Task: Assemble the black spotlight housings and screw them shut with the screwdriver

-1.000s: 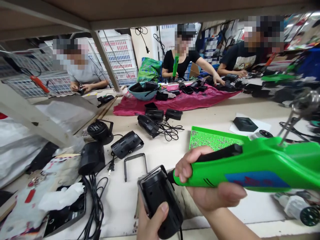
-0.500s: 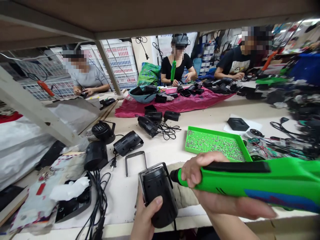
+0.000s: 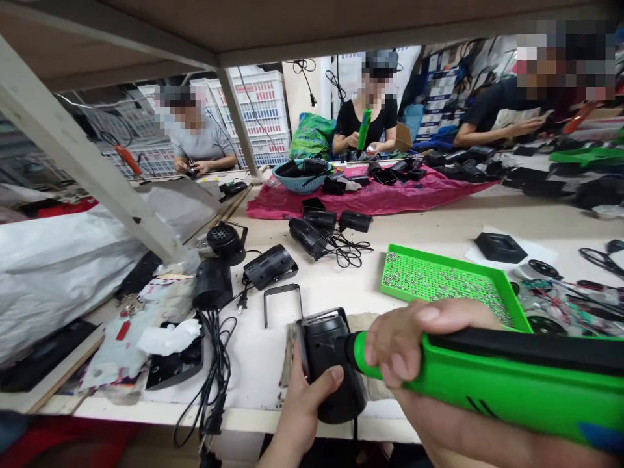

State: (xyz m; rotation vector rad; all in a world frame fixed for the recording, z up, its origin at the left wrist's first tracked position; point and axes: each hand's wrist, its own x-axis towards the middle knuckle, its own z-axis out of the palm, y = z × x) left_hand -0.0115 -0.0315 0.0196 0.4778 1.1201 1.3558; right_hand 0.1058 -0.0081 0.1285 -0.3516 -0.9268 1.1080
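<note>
My left hand (image 3: pixel 312 396) is closed round the side of a black cylindrical lamp housing (image 3: pixel 336 383), thumb on its near face. A U-shaped bracket runs over the top of that housing. In my right hand (image 3: pixel 414 351) is a green electric screwdriver (image 3: pixel 487 370) with a black strip along it. Its black nose meets the right side of the housing, and the bit itself is hidden. Under the housing lies a greyish cloth pad (image 3: pixel 375 387). Just behind stands a loose black U-shaped bracket (image 3: pixel 283 289).
A green tray (image 3: pixel 439 273) of small screws lies beyond my right hand. Several black housings (image 3: pixel 270 266) and cable bundles (image 3: pixel 219 364) are to the left. A slanted post (image 3: pixel 97 156) crosses the left side. Co-workers (image 3: pixel 365 123) sit across the table, near a blue basket (image 3: pixel 299 179).
The view has shifted, so the scene lies further right. The screwdriver's nose has closed in on the housing's side. Across the table, one co-worker now holds a green screwdriver.
</note>
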